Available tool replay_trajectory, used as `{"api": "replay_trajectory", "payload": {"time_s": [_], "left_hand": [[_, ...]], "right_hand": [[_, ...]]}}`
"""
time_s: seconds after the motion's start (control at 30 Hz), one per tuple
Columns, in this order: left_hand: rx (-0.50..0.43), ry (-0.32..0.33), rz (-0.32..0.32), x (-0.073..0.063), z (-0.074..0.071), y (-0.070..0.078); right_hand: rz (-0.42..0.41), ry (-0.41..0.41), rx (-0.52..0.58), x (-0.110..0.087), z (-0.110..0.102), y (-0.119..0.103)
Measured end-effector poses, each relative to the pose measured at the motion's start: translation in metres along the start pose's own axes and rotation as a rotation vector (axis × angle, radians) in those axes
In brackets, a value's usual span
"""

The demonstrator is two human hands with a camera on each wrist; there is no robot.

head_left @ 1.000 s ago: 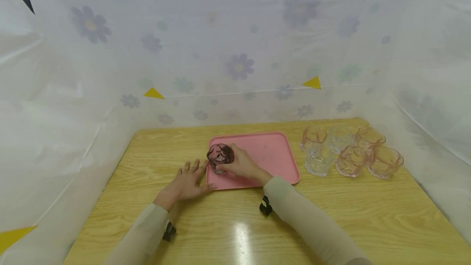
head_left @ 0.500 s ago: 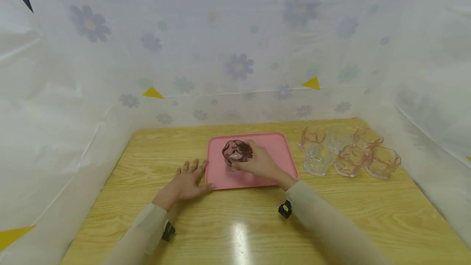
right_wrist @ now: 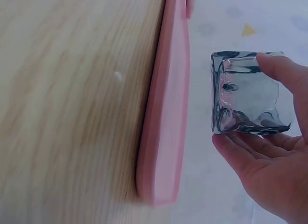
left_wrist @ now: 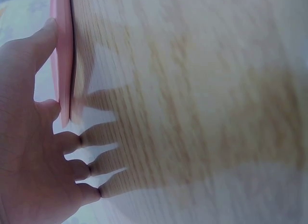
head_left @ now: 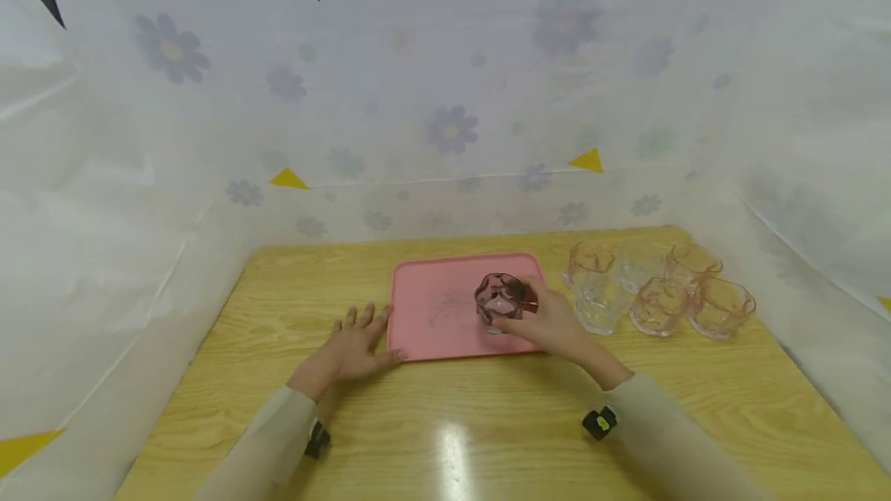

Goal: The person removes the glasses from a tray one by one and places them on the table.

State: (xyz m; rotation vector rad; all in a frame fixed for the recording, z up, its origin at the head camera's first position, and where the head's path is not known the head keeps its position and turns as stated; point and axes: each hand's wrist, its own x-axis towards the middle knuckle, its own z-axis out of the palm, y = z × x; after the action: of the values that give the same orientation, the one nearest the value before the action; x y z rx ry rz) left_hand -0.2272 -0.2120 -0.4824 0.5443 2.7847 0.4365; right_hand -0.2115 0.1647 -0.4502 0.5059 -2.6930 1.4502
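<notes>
My right hand (head_left: pixel 557 325) grips a dark tinted drinking glass (head_left: pixel 498 301) by its side, over the right part of a pink tray (head_left: pixel 425 331). In the right wrist view the glass (right_wrist: pixel 248 96) sits between thumb and fingers, with a gap between its base and the tray's rim (right_wrist: pixel 166 103). At the tray's left edge my left hand (head_left: pixel 348 350) lies with fingers spread and thumb at the near left corner. The left wrist view shows that hand (left_wrist: pixel 33 132) with its thumb against the pink tray's side (left_wrist: pixel 62 55) and fingertips down on the wood.
Several clear and pinkish glasses (head_left: pixel 660 306) stand grouped on the wooden table (head_left: pixel 390 424) to the right of the tray. A pale flowered sheet (head_left: pixel 452 83) walls the table at the back and both sides.
My right hand has carried the dark glass rightward across the tray, from its left side to its right part. The left hand has stayed at the tray's left edge.
</notes>
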Motion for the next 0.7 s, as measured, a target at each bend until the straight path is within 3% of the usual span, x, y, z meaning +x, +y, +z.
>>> {"api": "replay_trajectory", "payload": {"time_s": [0.7], "left_hand": [[-0.011, -0.001, 0.0, -0.001, -0.001, 0.001]], "right_hand": [[0.138, 0.063, -0.086, -0.08, -0.067, 0.026]]}}
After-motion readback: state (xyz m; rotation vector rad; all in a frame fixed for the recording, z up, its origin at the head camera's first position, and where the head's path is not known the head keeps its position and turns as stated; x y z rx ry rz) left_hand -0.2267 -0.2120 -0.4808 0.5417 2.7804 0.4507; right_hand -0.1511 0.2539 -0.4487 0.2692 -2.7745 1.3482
